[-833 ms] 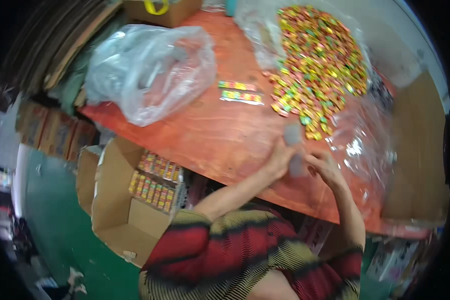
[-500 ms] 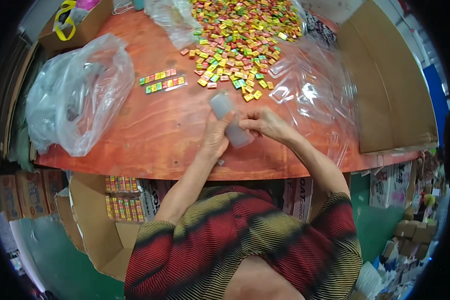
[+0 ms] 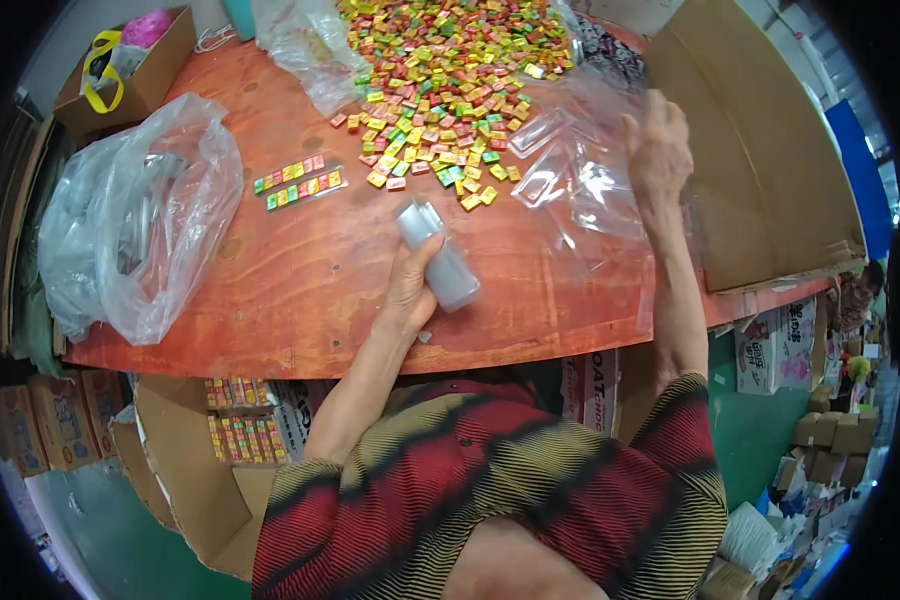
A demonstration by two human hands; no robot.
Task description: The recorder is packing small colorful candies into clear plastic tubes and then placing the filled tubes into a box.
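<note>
My left hand point(image 3: 410, 285) is closed round a stack of clear plastic trays point(image 3: 452, 278), tilted above the near middle of the table. My right hand point(image 3: 660, 155) is raised at the right, beside loose clear trays point(image 3: 600, 195) and the tall cardboard. Its fingers look stretched and apart, slightly blurred, with nothing visible in them. Beyond the stack spreads a big heap of small wrapped candies point(image 3: 450, 110) in yellow, red and green. Left of the heap lie two filled strips of candies point(image 3: 305, 187), side by side.
A large clear plastic bag point(image 3: 135, 215) sits at the table's left. Behind it is a cardboard box point(image 3: 160, 70) with a yellow-handled bag. Tall cardboard point(image 3: 750, 150) borders the right side. Below the table's front edge, an open carton point(image 3: 185, 440) holds packed candy strips.
My right hand has left the tray stack and swung up and right to the loose trays. My left hand still holds the stack. The view has shifted slightly.
</note>
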